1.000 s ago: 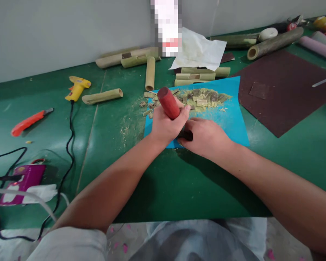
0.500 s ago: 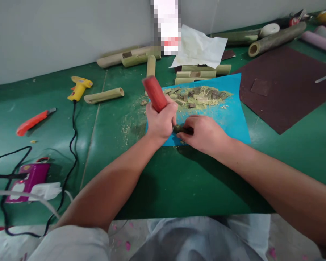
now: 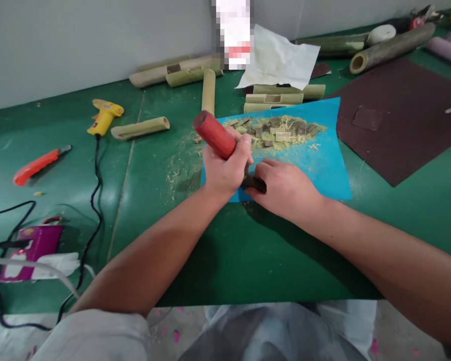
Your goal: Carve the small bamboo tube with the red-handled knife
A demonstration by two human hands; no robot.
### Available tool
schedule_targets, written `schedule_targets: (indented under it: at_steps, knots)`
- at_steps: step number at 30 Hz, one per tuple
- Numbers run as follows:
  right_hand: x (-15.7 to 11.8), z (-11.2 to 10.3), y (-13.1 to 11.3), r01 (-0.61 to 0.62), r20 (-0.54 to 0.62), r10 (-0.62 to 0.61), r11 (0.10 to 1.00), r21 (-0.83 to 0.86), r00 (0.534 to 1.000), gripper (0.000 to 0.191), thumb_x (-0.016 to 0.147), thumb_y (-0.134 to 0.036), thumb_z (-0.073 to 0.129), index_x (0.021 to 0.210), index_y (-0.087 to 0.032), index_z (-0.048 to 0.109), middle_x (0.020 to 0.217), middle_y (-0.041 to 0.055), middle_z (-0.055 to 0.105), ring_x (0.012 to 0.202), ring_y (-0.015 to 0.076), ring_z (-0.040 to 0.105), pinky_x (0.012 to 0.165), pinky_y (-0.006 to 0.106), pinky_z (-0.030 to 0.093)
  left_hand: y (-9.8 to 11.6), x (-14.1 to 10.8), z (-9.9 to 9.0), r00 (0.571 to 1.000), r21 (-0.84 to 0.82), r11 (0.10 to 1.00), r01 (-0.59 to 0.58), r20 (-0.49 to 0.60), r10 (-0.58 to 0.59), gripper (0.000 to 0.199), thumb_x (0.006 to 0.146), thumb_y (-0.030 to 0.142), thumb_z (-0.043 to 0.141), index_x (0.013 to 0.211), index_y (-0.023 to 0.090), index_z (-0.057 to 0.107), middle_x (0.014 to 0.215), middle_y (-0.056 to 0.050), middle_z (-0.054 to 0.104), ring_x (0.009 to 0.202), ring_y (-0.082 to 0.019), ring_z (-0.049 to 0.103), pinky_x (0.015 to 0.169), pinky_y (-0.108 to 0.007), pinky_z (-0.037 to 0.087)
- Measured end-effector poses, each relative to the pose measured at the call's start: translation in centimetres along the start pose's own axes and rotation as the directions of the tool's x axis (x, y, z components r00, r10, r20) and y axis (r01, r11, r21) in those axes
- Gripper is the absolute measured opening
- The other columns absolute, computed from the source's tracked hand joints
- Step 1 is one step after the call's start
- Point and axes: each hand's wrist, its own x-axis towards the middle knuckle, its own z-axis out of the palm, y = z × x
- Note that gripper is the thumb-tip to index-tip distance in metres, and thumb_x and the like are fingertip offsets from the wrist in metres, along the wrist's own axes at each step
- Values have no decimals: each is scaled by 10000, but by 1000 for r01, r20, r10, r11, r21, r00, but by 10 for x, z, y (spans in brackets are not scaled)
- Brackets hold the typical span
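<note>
My left hand (image 3: 227,163) is closed around a thick red handle (image 3: 215,134) that tilts up and to the left; the tool's lower end is hidden by the fingers. Close beside it, my right hand (image 3: 281,183) grips a short dark green bamboo piece (image 3: 256,183) at the front edge of a blue sheet (image 3: 308,175). The bamboo piece reaches toward the left hand, and whether the tool touches it is hidden. Behind both hands, bamboo chips and shavings (image 3: 281,134) are heaped on the blue sheet.
Cut bamboo tubes (image 3: 141,128) lie behind and to the left. A yellow glue gun (image 3: 104,118), an orange cutter (image 3: 37,166) and a purple box (image 3: 32,250) with cables are on the left. White paper (image 3: 280,62) and a dark brown sheet (image 3: 402,120) lie at the back and right.
The red handle has tilted, its top end now lower and turned more toward the camera. My left hand has shifted slightly right with it. The whole view has moved a little.
</note>
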Motion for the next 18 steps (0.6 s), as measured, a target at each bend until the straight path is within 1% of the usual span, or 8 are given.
schedule_targets:
  at_steps: [2, 5, 7, 8, 11, 14, 16, 18]
  knots:
    - [0, -1, 0, 8, -3, -8, 1000, -2, 1000, 165, 975, -232, 632, 1083, -161, 735, 1091, 127, 736, 954, 254, 696, 739, 348, 459, 0, 1, -1, 1000, 3, 1000, -9, 13, 9, 499, 948, 565, 729, 634, 232, 530, 516, 38, 565, 455, -106, 505, 498, -287, 477]
    - [0, -1, 0, -7, 11, 7, 1000, -7, 1000, 172, 978, -255, 640, 1095, -168, 731, 1085, 116, 731, 938, 251, 692, 736, 346, 455, 1, 2, -4, 994, 19, 999, -35, 101, 33, 457, 941, 493, 741, 622, 224, 553, 573, 22, 590, 520, -115, 550, 562, -296, 518]
    - [1, 0, 0, -19, 18, 19, 1000, -13, 1000, 171, 977, -274, 650, 1095, -178, 730, 1073, 102, 729, 928, 248, 690, 735, 342, 452, 2, 3, -5, 989, 11, 999, -39, 141, 37, 430, 937, 429, 737, 609, 219, 553, 579, 22, 584, 525, -110, 548, 565, -288, 520]
    - [1, 1, 1, -20, 18, 20, 1000, -14, 1000, 170, 979, -279, 650, 1095, -182, 729, 1070, 98, 730, 927, 246, 690, 735, 340, 450, 2, 3, -5, 989, 6, 999, -33, 144, 32, 420, 935, 408, 729, 606, 218, 549, 568, 25, 573, 514, -106, 537, 553, -283, 515]
    - [2, 2, 2, -14, 20, 14, 1000, -3, 1000, 157, 976, -284, 660, 1076, -186, 729, 1063, 93, 730, 915, 238, 683, 724, 334, 435, 2, 3, -5, 993, 10, 1000, -21, 120, 20, 395, 922, 367, 701, 598, 218, 531, 536, 32, 538, 487, -99, 501, 508, -267, 487]
    - [4, 2, 2, -6, 20, 6, 1000, 31, 1000, 130, 972, -286, 675, 1034, -183, 725, 1042, 89, 727, 878, 222, 669, 713, 329, 414, 4, 3, -3, 996, -3, 1000, -19, 88, 20, 368, 868, 308, 695, 567, 215, 506, 515, 37, 491, 469, -90, 459, 469, -255, 440]
    - [5, 1, 3, -12, 17, 11, 999, 46, 1000, 115, 981, -285, 669, 989, -181, 718, 1030, 88, 725, 861, 213, 660, 710, 328, 402, 5, 3, -3, 998, -25, 1000, 14, 69, -13, 379, 843, 279, 706, 551, 214, 473, 490, 46, 436, 444, -85, 413, 445, -255, 397]
    - [6, 1, 4, -20, 20, 19, 998, 54, 1000, 115, 986, -282, 663, 948, -184, 710, 1027, 89, 725, 856, 208, 654, 709, 329, 394, 4, 3, -2, 998, -30, 999, 43, 40, -42, 414, 861, 299, 718, 561, 219, 444, 481, 52, 398, 433, -87, 388, 443, -265, 381]
